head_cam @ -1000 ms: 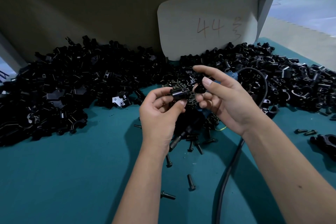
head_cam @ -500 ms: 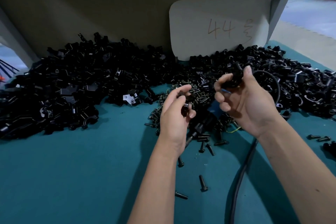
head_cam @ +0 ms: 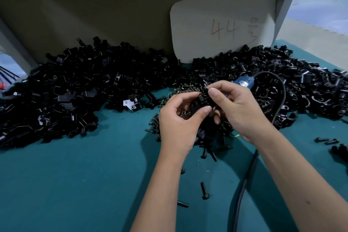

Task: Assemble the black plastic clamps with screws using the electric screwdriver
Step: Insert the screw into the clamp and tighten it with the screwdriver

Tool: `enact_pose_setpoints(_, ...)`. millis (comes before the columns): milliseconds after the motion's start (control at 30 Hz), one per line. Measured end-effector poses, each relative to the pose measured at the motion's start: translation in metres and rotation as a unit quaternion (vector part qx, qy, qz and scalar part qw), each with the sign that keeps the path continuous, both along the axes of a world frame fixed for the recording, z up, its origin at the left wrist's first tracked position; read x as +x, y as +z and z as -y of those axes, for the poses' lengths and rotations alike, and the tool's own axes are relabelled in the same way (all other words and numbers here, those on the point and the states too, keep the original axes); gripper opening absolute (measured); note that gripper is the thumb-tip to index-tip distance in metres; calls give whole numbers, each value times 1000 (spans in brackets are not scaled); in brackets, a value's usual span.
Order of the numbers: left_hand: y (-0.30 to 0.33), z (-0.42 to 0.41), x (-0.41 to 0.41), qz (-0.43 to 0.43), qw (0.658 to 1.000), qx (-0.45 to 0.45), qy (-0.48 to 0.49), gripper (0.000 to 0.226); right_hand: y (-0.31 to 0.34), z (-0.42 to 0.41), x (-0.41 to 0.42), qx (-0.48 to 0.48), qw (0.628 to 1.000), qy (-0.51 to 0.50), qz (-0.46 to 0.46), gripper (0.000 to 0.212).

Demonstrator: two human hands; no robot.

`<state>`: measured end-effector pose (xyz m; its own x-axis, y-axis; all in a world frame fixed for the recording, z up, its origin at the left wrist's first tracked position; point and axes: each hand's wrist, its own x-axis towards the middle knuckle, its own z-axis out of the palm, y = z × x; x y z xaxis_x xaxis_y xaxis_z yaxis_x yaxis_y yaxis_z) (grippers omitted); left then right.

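Clamp (head_cam: pixel 201 100), a small black piece at frame centre, is being pinched between both hands: left hand (head_cam: pixel 178 124) curling fingers round its lower side, right hand (head_cam: pixel 239 107) gripping its top. Screws (head_cam: pixel 204 190) are lying below on teal table (head_cam: pixel 75 184); clamp piles (head_cam: pixel 84 84) are spreading across upper frame.

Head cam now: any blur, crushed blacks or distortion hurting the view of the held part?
Head view: top-right background is motion-smeared; the heaped black plastic clamps merge into near-uniform black; the black clamp piece between the left hand and right hand shows little detail; wide-angle bending curves the teal table mat edges.
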<state>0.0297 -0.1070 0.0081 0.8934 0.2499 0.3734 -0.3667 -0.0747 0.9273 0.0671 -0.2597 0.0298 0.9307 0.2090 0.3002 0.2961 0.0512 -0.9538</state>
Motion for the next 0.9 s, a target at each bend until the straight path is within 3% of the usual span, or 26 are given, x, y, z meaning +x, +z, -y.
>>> enact_pose_setpoints(200,2,-1,-2,-17,997,-61,-41,27,1,-1,-2,5,1000,-8,26,5)
enact_pose_setpoints(467,4,5,-6,-31,974,-193,-112,24,5,4,-5,15,1000,-9,13,16)
enact_pose_setpoints(900,6,3,-5,-58,969,-206,-120,27,11,12,-2,-7,998,43,-33,21)
